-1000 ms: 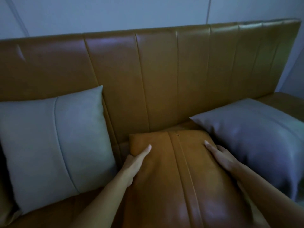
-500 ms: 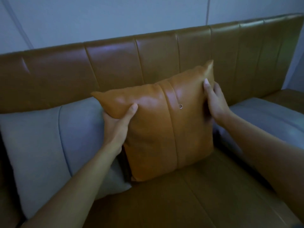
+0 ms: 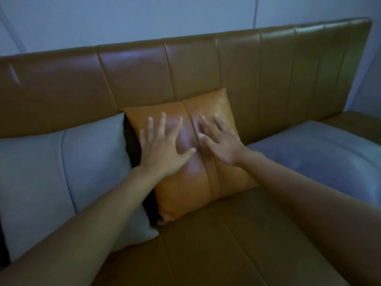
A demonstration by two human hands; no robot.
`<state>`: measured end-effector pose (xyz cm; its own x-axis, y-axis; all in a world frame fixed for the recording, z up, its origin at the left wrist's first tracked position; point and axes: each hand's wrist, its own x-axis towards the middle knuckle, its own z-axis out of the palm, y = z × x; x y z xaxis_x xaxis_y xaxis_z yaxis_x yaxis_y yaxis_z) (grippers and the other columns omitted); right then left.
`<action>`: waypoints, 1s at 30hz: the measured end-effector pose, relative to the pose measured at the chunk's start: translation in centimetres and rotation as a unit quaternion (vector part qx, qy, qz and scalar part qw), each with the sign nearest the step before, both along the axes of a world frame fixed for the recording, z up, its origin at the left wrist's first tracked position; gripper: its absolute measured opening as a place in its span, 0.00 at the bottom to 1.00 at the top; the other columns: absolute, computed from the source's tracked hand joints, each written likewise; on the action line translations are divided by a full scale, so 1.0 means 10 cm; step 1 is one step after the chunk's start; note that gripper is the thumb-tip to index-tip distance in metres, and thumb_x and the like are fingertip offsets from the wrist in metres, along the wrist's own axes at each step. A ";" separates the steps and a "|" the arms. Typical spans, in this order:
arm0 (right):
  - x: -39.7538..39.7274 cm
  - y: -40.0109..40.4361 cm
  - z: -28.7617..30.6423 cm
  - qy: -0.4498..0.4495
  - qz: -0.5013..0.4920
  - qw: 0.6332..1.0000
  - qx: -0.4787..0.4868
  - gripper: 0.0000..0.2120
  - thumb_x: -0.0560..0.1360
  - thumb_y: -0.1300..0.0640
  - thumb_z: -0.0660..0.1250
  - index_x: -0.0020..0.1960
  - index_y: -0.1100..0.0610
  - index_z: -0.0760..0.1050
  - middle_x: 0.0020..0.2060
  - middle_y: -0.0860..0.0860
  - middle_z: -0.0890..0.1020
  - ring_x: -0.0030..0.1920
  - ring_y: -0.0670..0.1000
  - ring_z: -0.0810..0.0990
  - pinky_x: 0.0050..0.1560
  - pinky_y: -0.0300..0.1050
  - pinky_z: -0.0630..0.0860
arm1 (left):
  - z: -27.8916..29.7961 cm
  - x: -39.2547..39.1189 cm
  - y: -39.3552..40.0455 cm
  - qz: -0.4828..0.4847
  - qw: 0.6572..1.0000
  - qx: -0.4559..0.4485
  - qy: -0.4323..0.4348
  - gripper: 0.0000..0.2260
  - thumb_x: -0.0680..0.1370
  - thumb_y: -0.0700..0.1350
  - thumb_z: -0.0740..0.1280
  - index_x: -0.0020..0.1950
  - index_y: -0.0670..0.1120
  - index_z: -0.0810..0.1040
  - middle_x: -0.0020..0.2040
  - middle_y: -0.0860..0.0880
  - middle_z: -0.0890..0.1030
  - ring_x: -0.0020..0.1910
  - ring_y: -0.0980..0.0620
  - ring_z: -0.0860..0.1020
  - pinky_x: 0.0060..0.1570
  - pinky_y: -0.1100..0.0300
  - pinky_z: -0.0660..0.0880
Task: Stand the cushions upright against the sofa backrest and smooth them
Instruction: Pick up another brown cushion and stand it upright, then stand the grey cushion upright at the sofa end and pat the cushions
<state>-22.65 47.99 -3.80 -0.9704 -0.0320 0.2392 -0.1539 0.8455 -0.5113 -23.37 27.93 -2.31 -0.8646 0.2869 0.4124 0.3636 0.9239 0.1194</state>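
Observation:
An orange-brown leather cushion (image 3: 191, 182) stands upright in the middle of the sofa, leaning on the brown backrest (image 3: 185, 75). My left hand (image 3: 162, 149) lies flat on its front with fingers spread, slightly blurred. My right hand (image 3: 221, 141) presses flat beside it, just right of the centre seam. A grey cushion (image 3: 61, 182) stands upright to the left, touching the orange one. Another grey cushion (image 3: 321, 157) lies flat on the seat at the right.
The brown leather seat (image 3: 226, 244) stretches out in front of the cushions. A pale wall (image 3: 144, 19) rises behind the backrest. The sofa's right end (image 3: 362, 124) runs on past the flat grey cushion.
The orange cushion went from lying on the seat to being lifted by its sides and now stands against the backrest. Both hands have let go of its edges and lie open on its front.

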 end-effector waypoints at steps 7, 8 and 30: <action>0.13 0.52 -0.40 -0.130 -0.087 0.985 0.074 0.32 0.77 0.30 0.43 0.78 0.37 0.45 0.80 0.50 0.45 0.79 0.56 0.42 0.74 0.67 0.42 | -0.57 0.03 -0.22 0.044 0.991 -0.090 -0.092 0.42 0.73 0.74 0.56 0.79 0.62 0.40 0.80 0.47 0.33 0.79 0.38 0.38 0.75 0.34 0.48; 0.19 0.65 -0.45 -0.137 -0.101 0.981 0.091 0.32 0.77 0.30 0.43 0.78 0.38 0.45 0.80 0.50 0.45 0.79 0.56 0.42 0.73 0.67 0.41 | -0.64 0.08 -0.22 0.053 0.991 -0.079 -0.088 0.42 0.73 0.74 0.55 0.79 0.61 0.39 0.80 0.46 0.33 0.79 0.37 0.40 0.75 0.35 0.49; 1.98 1.89 -1.30 -0.184 -0.361 0.887 0.220 0.36 0.81 0.59 0.51 0.77 0.50 0.29 0.76 0.69 0.37 0.71 0.80 0.52 0.56 0.60 0.76 | -1.19 1.05 1.43 0.091 0.952 -0.032 -0.292 0.44 0.73 0.76 0.50 0.80 0.55 0.39 0.79 0.44 0.30 0.78 0.35 0.35 0.71 0.27 0.50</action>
